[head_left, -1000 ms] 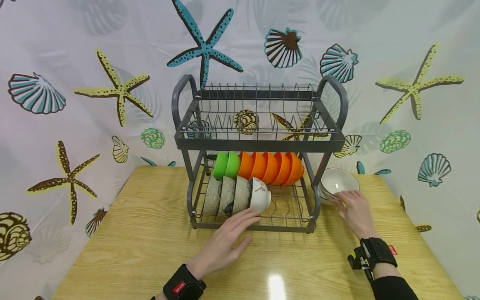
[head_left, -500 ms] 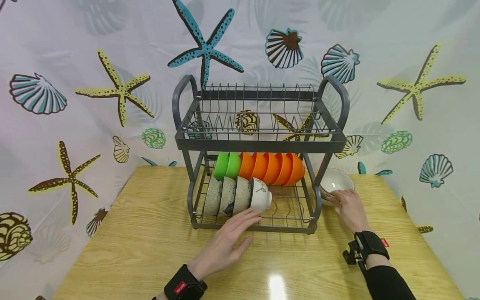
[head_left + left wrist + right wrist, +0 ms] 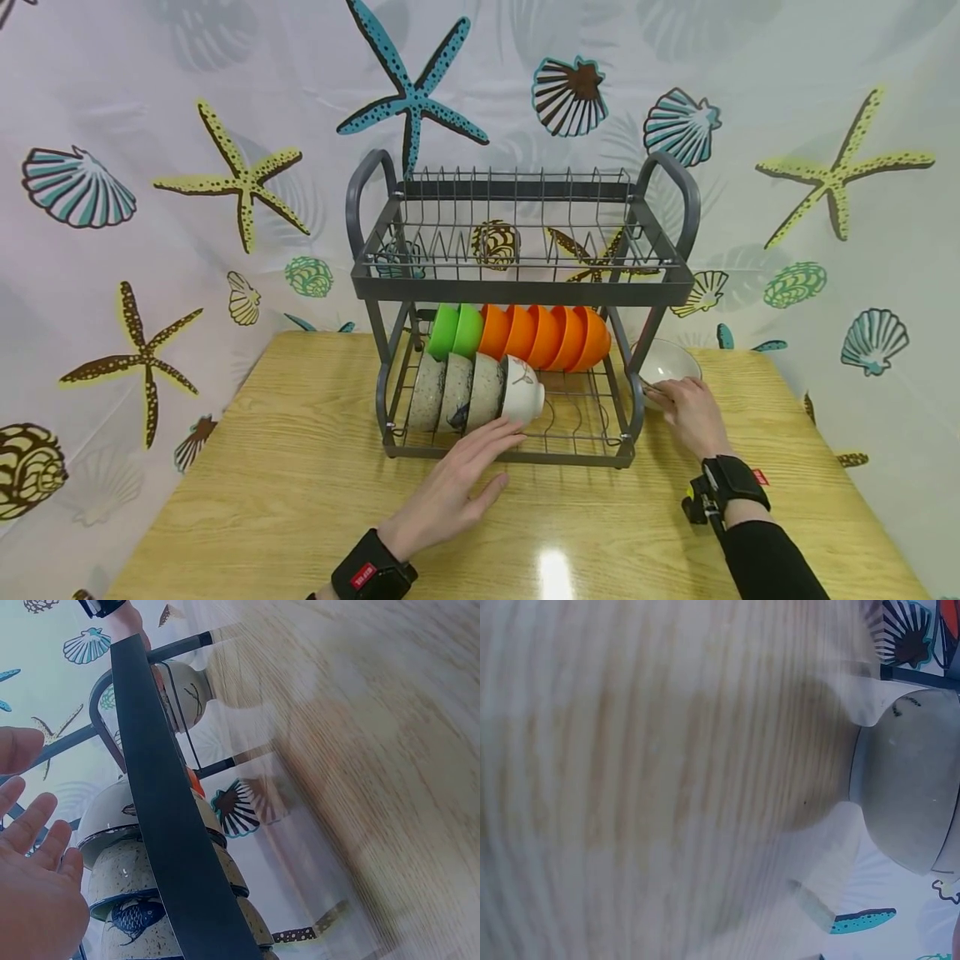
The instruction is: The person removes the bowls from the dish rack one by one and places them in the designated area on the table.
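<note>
Just right of the rack, a white bowl (image 3: 672,360) stands upright on the table, partly behind the rack's right post. My right hand (image 3: 694,414) pinches its near rim. In the right wrist view this bowl (image 3: 907,784) shows its outer side and foot. My left hand (image 3: 450,487) is in front of the rack, fingers extended, fingertips beside a white bowl with a branch pattern (image 3: 521,392); whether they touch it I cannot tell. In the left wrist view the fingers (image 3: 34,817) are spread and hold nothing. Several speckled bowls (image 3: 455,393) stand on edge left of the patterned bowl.
A grey two-tier dish rack (image 3: 517,292) stands on the wooden table (image 3: 300,467). On its lower tier, green bowls (image 3: 455,331) and several orange bowls (image 3: 545,337) stand on edge behind the front row. A sea-patterned cloth (image 3: 225,50) hangs behind.
My right hand and the white bowl it pinches have shifted slightly left, closer to the rack's right post. The left hand has stayed in place beside the patterned bowl.
</note>
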### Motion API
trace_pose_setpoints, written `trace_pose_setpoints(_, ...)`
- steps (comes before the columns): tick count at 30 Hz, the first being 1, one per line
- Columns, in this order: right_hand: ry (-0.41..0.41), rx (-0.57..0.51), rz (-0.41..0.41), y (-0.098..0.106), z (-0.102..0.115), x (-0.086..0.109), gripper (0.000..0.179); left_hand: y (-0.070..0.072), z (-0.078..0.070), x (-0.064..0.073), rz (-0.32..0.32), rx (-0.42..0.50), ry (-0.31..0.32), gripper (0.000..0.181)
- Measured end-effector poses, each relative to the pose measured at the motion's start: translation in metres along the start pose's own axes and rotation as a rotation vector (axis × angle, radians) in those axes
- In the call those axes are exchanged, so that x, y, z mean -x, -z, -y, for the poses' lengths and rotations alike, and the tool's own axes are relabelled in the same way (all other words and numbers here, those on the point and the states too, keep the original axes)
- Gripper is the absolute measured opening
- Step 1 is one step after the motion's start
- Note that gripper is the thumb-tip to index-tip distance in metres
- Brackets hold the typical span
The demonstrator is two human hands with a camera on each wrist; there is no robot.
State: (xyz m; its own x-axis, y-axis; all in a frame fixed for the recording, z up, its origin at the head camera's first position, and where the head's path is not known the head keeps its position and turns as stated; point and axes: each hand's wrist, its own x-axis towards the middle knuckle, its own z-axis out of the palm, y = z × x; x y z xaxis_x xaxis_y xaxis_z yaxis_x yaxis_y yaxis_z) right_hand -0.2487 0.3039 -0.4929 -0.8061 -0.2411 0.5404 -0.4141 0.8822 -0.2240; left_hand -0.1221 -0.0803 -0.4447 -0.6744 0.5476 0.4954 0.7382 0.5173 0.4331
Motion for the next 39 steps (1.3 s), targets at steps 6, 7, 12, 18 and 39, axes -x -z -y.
trace_pose_setpoints(6, -0.024, -0.005, 0.038, 0.001, 0.0, 0.0, 0.009, -0.001, -0.001, -0.001, -0.031, 0.026, -0.005, 0.057)
trace_pose_setpoints(7, -0.026, -0.009, 0.039, 0.001, 0.0, 0.001, 0.011, -0.001, -0.002, -0.001, -0.034, 0.037, 0.003, 0.057)
trace_pose_setpoints(12, -0.024, -0.028, 0.039, 0.004, 0.001, 0.003, 0.021, -0.002, -0.004, -0.002, -0.051, 0.144, 0.071, 0.058)
trace_pose_setpoints(18, -0.049, -0.073, 0.014, 0.012, 0.008, 0.01, 0.037, -0.002, -0.01, -0.007, -0.098, 0.296, 0.166, 0.058)
trace_pose_setpoints(39, -0.275, -0.362, -0.072, 0.03, 0.05, 0.047, 0.044, -0.001, -0.018, -0.026, -0.139, 0.657, 0.501, 0.07)
